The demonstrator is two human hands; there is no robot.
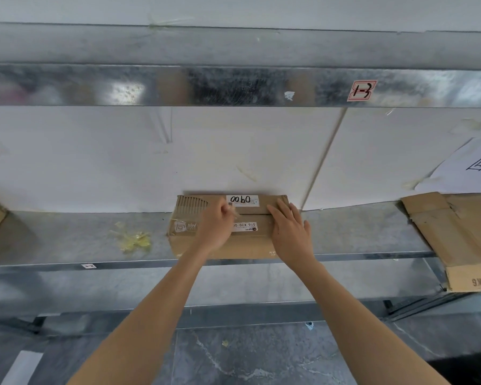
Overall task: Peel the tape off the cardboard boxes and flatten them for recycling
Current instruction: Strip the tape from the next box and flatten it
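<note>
Cardboard box (250, 244), small and brown, sits on the metal shelf (67, 234) straight ahead of us, its far edge touching the white wall panel (95, 162) behind. The flaps on top are closed. A white label (242, 200) with handwritten digits lies along the far flap, and a second printed label (246, 226) lies nearer us, partly covered by our left hand (214, 226). On the far left corner of the top the outer paper is torn away, showing the ribbed layer.

That left hand rests over the middle of the box with its fingers curled, and its fingertips pinch a bit of clear tape (235, 212) at the seam between the flaps; the tape is blurred, so we cannot tell how much of it is lifted. Our right hand (289, 232) lies flat on the right end of the top, fingers straight and slightly spread, pressing down and gripping nothing.

Left of the box, apart from it, a crumpled wad of yellowish tape (134, 240) lies on the shelf. Well to the right, a flattened piece of cardboard (456, 234) hangs over the shelf's front edge, with a printed paper sheet (469, 168) on the wall above it. Overhead runs a metal beam (178, 86) bearing a red-bordered sticker (362, 90). Below us is grey floor (261, 357).
</note>
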